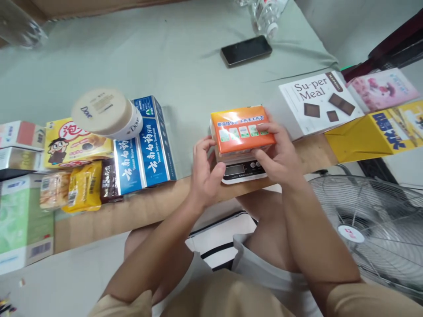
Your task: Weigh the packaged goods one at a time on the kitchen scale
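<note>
An orange pack of soap bars (243,130) sits on a small digital kitchen scale (243,172) at the table's front edge. My right hand (277,152) grips the pack's right side, with fingers on its top and the thumb at its front. My left hand (208,174) is beside the left side of the pack and scale, fingers loosely curled and the thumb apart from them. Whether its fingertips touch the pack I cannot tell. The scale's display shows no readable number.
To the left stand two blue toothpaste boxes (153,149), a Dove tub (105,112), a yellow snack box (74,147) and small packets (84,187). A Su-per Meal box (322,103) and yellow box (380,132) lie right. Behind are a phone (246,50) and bottle (266,20); a fan (357,220) stands below.
</note>
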{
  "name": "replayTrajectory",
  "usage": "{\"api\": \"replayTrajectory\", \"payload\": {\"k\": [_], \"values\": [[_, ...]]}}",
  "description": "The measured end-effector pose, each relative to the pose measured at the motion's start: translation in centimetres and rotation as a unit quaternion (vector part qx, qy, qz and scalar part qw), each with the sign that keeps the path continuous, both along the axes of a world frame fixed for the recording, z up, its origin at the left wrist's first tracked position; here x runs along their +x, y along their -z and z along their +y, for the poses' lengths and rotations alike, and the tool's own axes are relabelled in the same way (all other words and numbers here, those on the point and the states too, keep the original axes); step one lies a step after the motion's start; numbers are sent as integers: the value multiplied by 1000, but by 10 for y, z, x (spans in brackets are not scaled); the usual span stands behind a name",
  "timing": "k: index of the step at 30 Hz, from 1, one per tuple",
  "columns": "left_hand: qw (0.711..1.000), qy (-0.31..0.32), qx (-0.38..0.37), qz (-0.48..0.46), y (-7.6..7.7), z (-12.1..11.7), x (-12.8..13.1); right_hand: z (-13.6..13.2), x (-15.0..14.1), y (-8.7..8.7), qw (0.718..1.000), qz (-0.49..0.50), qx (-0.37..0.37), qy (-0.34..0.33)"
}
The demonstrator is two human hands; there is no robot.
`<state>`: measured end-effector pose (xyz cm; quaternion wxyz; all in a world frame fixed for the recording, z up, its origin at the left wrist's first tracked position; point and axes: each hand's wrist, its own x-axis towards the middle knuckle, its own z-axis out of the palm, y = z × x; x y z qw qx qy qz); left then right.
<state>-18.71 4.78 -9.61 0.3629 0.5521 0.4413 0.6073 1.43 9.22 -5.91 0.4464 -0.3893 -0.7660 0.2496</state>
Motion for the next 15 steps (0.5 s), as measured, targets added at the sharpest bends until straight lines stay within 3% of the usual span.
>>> {"api": "replayTrajectory", "payload": {"k": [4,9,15], "values": [[996,-45,43,-56,5,-6,-5,-2,-18,-7,998,-14,-29,-50],[989,-133,57,-36,9,-19,-25,-6,-40,-4,987,7,-92,-129],[992,-59,98,47,-3,-26,-31,-16,-49,4,997,-12,-59,-46]]}}
